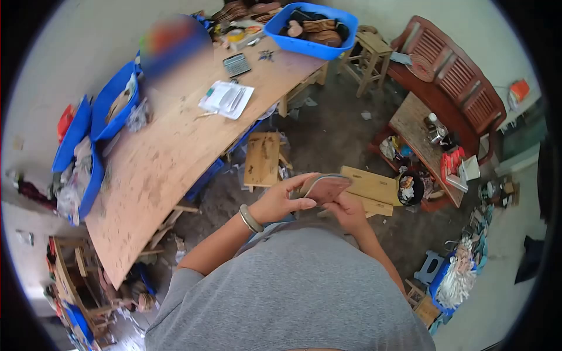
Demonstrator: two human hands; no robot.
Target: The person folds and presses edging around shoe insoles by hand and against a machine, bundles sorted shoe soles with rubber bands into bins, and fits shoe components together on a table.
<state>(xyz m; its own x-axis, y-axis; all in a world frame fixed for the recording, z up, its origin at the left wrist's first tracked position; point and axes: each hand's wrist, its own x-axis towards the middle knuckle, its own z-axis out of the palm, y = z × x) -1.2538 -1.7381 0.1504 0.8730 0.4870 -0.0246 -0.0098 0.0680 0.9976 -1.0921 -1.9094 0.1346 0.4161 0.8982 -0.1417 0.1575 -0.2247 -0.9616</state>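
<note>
In front of my waist, both hands hold a flat, reddish-brown piece with a rounded edge and a thin pale rim (329, 188); its exact kind I cannot make out. My left hand (280, 202) grips its left end, thumb across the near side and fingers behind. A bracelet circles that wrist. My right hand (347, 210) pinches the lower right part of the piece between thumb and fingers. Some of my right fingers are hidden behind it. The piece is tilted, with its broad face partly toward me.
A long wooden table (158, 152) runs along the left, bearing a calculator (236, 65), a white packet (227, 99) and a blue basin (313, 29) of brown pieces. Wooden stools (261, 159) and a yellowish bench (372, 186) stand ahead. A low table (418, 126) is at right.
</note>
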